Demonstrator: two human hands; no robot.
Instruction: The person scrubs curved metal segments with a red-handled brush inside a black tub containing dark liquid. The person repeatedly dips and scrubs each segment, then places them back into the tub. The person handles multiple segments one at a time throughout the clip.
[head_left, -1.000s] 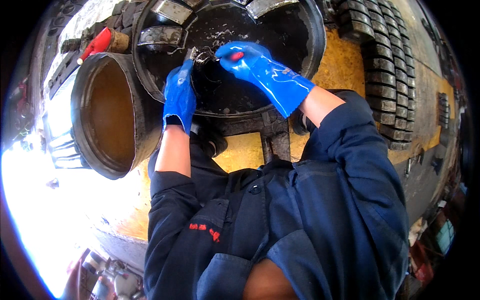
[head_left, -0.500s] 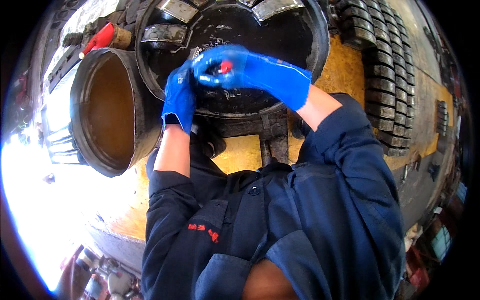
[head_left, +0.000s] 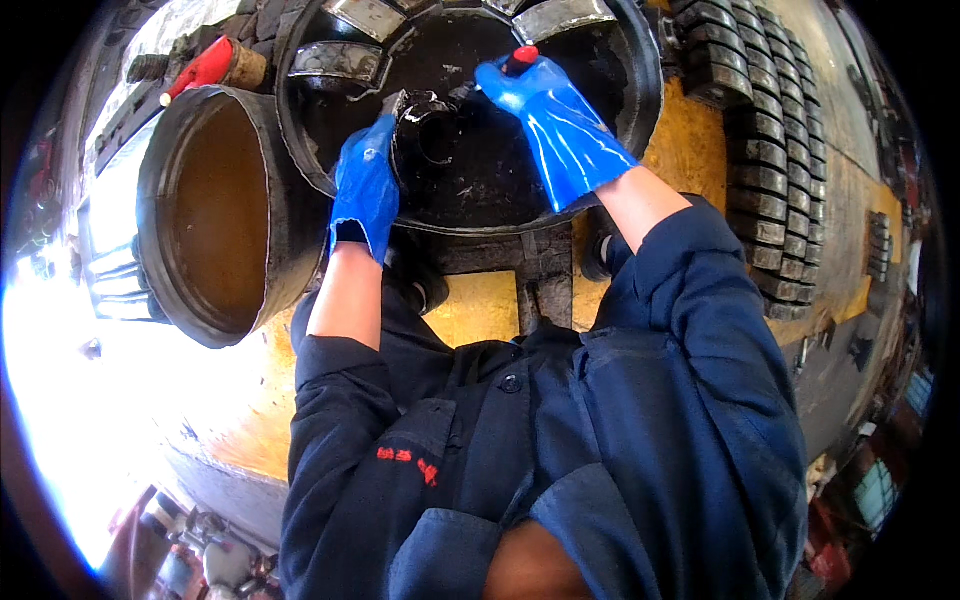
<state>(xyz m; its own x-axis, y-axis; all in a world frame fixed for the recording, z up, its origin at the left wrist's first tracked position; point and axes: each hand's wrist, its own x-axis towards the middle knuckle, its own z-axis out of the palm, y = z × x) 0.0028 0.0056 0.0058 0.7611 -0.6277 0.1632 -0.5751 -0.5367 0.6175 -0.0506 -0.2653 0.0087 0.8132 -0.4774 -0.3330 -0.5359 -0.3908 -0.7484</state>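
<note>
Both of my hands wear blue rubber gloves over a large round dark pan [head_left: 648, 95]. My left hand [head_left: 365, 175] is closed at the left side of a dark, curved metal part [head_left: 428, 128] with a round hollow and shiny edges, holding it in the pan. My right hand [head_left: 530, 90] is wrapped round a red-handled tool [head_left: 522, 58], whose red end sticks up out of the fist. The tool's dark working end points toward the metal part, and its kind is hard to make out.
Several curved metal blocks [head_left: 335, 63] line the pan's far rim. On the left stands an open metal drum [head_left: 285, 200], with a red pale-tipped object [head_left: 203, 70] behind it. Stacked rows of dark metal blocks [head_left: 755, 170] stand at the right on a yellowish surface [head_left: 690, 140].
My right hand has swung right and away from my left hand, with the red-handled tool in it. The metal part at my left hand now shows. My left hand has hardly moved.
</note>
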